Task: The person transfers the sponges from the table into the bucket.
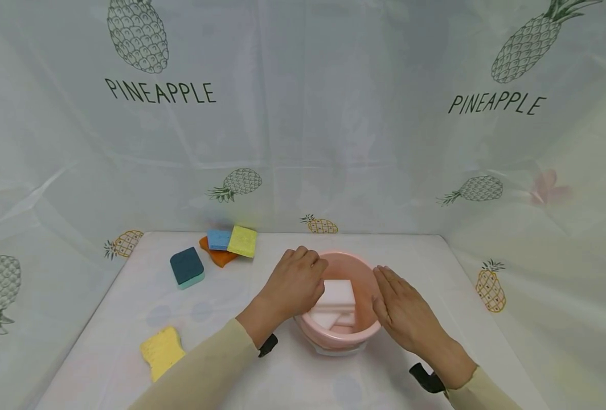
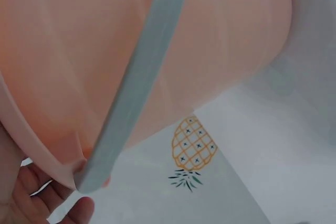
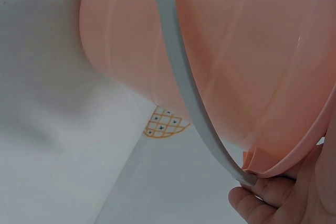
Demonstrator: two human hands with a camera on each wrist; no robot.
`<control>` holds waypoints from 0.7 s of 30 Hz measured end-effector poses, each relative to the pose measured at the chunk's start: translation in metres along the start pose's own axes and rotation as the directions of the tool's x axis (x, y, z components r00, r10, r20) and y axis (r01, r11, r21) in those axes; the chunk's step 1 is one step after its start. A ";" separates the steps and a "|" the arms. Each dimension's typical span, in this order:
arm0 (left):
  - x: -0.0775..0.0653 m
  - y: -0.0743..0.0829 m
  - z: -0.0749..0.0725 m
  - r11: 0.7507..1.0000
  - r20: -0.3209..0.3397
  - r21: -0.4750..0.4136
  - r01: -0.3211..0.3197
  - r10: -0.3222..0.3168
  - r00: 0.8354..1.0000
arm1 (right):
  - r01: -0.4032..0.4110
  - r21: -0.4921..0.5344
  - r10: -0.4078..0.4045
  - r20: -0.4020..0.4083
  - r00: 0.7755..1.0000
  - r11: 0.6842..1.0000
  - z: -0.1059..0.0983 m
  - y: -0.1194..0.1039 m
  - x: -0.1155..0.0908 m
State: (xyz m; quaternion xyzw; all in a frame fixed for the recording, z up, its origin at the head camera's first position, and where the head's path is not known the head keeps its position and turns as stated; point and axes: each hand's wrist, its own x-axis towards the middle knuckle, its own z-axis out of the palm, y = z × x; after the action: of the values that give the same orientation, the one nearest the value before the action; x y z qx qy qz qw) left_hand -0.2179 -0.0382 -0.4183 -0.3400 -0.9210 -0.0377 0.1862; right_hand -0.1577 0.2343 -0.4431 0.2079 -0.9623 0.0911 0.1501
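Beige sleeves [image 1: 200, 364], left hand [image 1: 295, 282], right hand [image 1: 408, 313], both gripping pink bucket [image 1: 336, 340], white blocks [image 1: 336, 293] inside

I am looking into a small, screened-off booth: glossy pineapple-printed sheeting [image 1: 308, 131], with bold "PINEAPPLE" lettering [image 1: 160, 91], rises behind the counter [image 1: 410, 256] and closes in its left and right sides. The dark green sponge [image 1: 187, 263] at far left and the pink bucket [image 1: 341, 341] are household goods, yet I cannot tell whether a home, lab or workshop surrounds this enclosure.
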 end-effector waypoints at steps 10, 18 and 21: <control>-0.023 -0.020 -0.006 1.000 -0.042 -0.009 0.022 -0.023 0.999 | 0.001 0.005 -0.001 0.006 1.000 1.000 0.000 0.000 0.000; -0.062 -0.059 -0.020 0.994 0.010 -0.012 0.106 -0.106 0.994 | 0.008 0.002 -0.008 0.007 1.000 1.000 0.000 0.000 0.000; -0.081 -0.078 -0.024 0.995 -0.029 0.003 0.095 -0.095 0.995 | 0.005 0.005 -0.005 0.011 1.000 1.000 0.000 0.000 0.000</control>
State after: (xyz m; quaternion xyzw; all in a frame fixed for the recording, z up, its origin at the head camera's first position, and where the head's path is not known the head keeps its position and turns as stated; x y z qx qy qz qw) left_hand -0.2036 -0.1524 -0.4216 -0.2948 -0.9335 -0.0495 0.1980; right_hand -0.1580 0.2344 -0.4426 0.2111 -0.9623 0.0917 0.1446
